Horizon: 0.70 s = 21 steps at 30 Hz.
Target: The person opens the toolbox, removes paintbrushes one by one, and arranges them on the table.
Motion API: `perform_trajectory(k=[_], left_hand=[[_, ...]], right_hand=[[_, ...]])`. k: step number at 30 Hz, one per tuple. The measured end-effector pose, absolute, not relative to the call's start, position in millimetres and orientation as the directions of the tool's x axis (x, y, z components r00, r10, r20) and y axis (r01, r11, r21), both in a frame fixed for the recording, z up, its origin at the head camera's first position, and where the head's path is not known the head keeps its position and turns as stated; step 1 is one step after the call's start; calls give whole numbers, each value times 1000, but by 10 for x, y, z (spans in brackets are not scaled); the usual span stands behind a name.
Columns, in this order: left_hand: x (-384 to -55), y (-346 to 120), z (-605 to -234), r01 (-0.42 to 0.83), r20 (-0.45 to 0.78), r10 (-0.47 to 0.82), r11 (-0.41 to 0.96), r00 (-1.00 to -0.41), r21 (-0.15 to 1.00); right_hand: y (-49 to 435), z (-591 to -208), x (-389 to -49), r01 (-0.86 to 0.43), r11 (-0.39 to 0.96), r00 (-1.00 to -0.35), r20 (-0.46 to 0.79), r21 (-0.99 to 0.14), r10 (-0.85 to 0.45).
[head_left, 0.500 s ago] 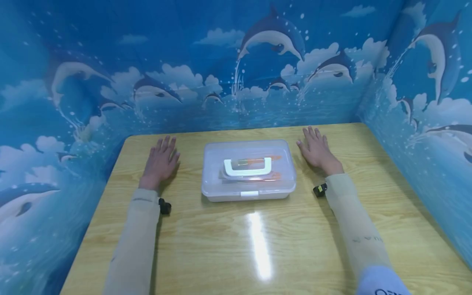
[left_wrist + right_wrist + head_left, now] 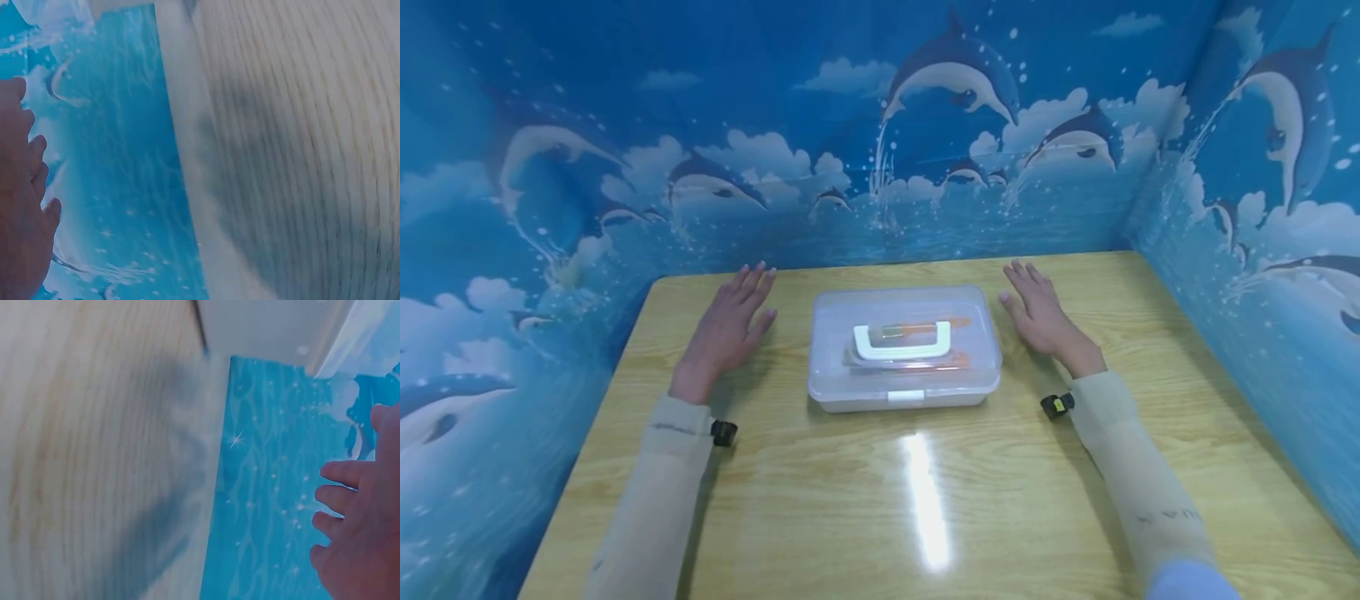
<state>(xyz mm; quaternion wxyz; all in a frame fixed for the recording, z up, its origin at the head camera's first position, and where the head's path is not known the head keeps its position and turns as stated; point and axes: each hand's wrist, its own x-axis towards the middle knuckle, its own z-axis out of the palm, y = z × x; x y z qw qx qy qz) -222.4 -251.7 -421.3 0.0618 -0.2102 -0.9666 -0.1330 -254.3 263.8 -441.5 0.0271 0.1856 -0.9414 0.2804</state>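
Observation:
A clear plastic case with a white handle and a white front latch sits on the table between the two hands. Inside it, an orange-handled paintbrush shows through the lid, along with other orange items that are blurred. Left of the case, my left hand is held over the tabletop with its fingers extended, holding nothing. On the other side, my right hand has its fingers extended near the case's right edge, apart from it. A corner of the case also appears in the right wrist view.
The wood-patterned table meets a blue dolphin-print backdrop at the rear and both sides. A small black wrist camera is strapped to the left wrist, and another wrist camera to the right one.
My left hand has lifted off the tabletop and shifted slightly toward the case. The right hand has also risen and turned a little; the case stays in place.

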Motion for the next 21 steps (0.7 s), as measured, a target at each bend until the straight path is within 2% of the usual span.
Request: perform_trajectory(k=[9, 21], left_hand=[[-2001, -2345, -4103, 528, 235, 482, 825, -844, 201], [-1728, -2151, -4169, 678, 372, 593, 718, -714, 157]], right_hand=[[2526, -4260, -2340, -445, 698, -894, 233, -561, -382], [2311, -4056, -2124, -526, 641, -846, 268, -559, -460]])
